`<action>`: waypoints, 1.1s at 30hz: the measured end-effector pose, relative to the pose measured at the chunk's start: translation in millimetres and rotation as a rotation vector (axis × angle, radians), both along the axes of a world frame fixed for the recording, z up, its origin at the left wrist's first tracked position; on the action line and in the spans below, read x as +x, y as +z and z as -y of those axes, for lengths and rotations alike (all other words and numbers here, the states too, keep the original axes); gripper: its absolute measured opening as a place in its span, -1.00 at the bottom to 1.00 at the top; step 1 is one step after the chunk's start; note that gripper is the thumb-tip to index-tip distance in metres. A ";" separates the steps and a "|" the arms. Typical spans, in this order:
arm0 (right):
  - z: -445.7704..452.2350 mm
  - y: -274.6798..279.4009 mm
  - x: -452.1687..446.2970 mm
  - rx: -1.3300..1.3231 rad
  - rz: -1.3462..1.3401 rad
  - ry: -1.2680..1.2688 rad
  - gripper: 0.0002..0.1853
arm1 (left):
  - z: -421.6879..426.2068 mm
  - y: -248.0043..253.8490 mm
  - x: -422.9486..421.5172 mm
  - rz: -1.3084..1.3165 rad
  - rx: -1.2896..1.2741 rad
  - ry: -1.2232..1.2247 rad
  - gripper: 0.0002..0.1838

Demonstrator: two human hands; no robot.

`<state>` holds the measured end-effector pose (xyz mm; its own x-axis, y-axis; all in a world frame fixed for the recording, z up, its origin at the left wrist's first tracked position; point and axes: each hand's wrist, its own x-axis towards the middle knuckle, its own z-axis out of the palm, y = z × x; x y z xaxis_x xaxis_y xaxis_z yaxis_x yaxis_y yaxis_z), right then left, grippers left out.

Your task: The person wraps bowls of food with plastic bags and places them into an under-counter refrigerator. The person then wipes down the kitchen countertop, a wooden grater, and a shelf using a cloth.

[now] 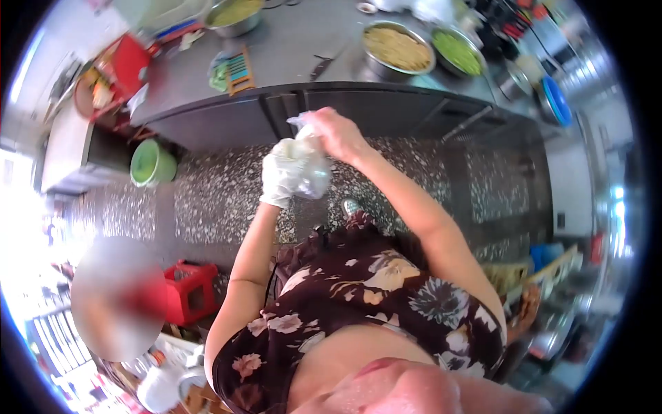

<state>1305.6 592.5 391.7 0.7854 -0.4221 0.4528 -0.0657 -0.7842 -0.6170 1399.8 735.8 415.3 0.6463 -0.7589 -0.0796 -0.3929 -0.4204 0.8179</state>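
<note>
My left hand [281, 172], in a white glove, is closed around the neck or side of a clear plastic bag [315, 172]. The bag hangs in front of my body above the speckled floor. Bare and without a glove, my right hand [336, 134] pinches the upper part of the same bag, just right of the gloved hand. What the bag contains is too blurred to tell. Both hands are close together, short of the counter's front edge.
On the metal counter [303, 41] are a slicer [240, 72], a knife [321, 67], a bowl of pale shreds [396, 48] and a bowl of green shreds [457, 54]. A green bucket [153, 163] and red stool [187, 293] stand at left. A blurred round patch covers the lower left.
</note>
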 end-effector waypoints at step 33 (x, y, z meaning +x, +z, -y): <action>163.2 -1.0 -129.4 1.242 0.830 -0.448 -0.56 | 69.1 -130.1 12.7 -0.756 -0.281 -0.299 -0.56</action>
